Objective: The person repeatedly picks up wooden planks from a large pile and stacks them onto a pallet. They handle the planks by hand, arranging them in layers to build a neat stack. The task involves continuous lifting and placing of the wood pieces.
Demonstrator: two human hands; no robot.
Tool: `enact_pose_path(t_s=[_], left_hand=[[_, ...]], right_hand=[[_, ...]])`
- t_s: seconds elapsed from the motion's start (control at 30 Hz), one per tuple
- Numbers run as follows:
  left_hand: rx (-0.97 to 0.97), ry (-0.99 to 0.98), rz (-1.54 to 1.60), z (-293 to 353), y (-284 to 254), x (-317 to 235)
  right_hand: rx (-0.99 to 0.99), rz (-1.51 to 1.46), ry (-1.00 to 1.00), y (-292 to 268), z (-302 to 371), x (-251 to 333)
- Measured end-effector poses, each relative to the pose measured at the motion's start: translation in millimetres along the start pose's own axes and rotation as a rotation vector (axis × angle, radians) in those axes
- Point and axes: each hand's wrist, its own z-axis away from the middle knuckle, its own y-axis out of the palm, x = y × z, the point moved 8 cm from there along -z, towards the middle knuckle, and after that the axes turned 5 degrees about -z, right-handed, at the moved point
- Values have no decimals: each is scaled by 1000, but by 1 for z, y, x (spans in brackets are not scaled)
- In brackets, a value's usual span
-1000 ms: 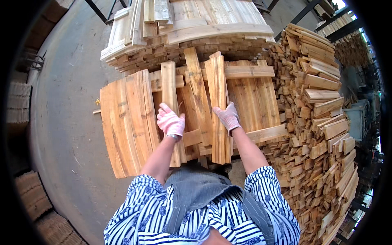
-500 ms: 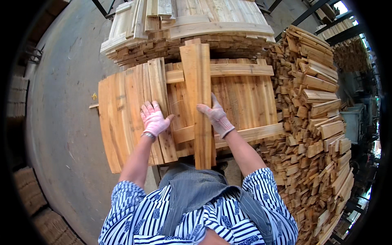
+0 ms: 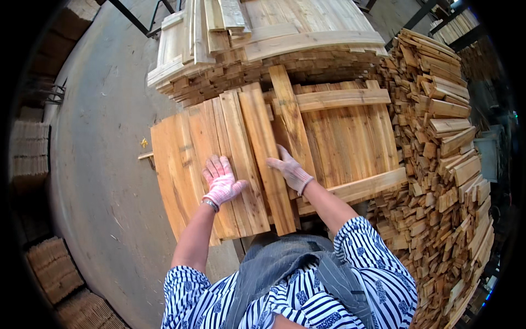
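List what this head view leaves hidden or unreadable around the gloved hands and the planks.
- Plank under the left hand: its near end is hidden behind the person's apron.
- Right hand: the palm lies face down on a plank, so any grip is unreadable.
- Stack of offcuts: its far side runs into the dark fisheye rim.
- Small yellow scrap on the floor: too small to identify.

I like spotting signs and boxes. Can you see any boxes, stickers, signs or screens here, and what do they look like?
None that can be told. There are only bare wooden planks under the gloved left hand and right hand, and stacked wood at the right.
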Motion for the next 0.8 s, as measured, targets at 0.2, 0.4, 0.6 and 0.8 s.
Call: enact_pose_path(t_s=[0.2,0.4,0.6,0.8], left_hand=[[88,34,-39,4,4,-2],[126,-56,-32,0,2,-4],[118,-97,-24,-1,2,-1],[73,-84,-40,4,-1,-12]], right_hand=[[5,192,60,27,-2,-8],[-428,1059,-290,60,20,54],[-331,1085,-104,54,8,74],[-656,1504,-170,-21,3,136]])
